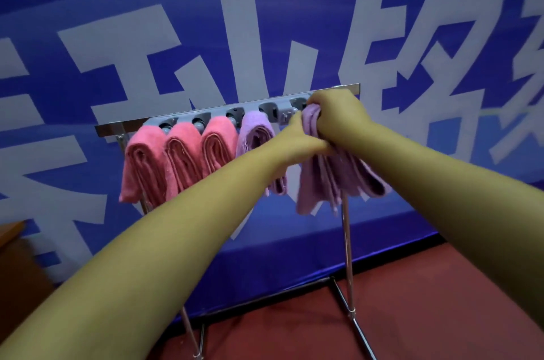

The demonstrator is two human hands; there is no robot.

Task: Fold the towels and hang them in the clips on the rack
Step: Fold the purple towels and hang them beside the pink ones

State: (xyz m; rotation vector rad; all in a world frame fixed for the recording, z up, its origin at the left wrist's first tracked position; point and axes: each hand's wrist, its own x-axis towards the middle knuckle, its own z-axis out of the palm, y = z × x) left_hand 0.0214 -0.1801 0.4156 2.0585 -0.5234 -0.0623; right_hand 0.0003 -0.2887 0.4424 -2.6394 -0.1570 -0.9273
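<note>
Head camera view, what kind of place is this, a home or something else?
Probably not a home: more likely a hall or staged work area. A big blue banner with white characters covers the wall, the floor is plain red, and a freestanding metal rack holds the towels.

Single head cam, wide-angle, tilted, looking forward and slightly down, close on rack (206, 116) at 12 o'clock; banner wall (265, 21) behind, floor (441, 300) at 5 o'clock.

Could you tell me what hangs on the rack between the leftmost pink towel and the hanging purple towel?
In the head view, two more folded pink towels hang between the leftmost pink towel and the purple towel.
</note>
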